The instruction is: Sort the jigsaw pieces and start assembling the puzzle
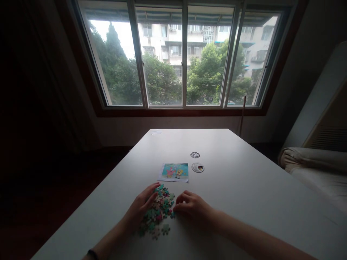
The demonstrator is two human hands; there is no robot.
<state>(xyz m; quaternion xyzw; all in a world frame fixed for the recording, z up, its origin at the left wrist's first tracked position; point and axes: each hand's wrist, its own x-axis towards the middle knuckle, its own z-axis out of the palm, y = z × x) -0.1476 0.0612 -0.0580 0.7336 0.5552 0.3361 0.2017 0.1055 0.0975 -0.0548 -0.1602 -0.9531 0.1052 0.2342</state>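
Note:
A heap of small coloured jigsaw pieces lies on the white table in front of me. My left hand rests on the left side of the heap, fingers stretched flat over the pieces. My right hand sits at the heap's right edge with its fingers curled down, the tips touching pieces; whether it grips one is unclear. Just beyond the heap lies a small printed picture card with cartoon figures on a turquoise ground.
Two small round lids or discs lie past the card. A wide window faces trees and buildings. A pale sofa stands at the right. The room's left side is dark.

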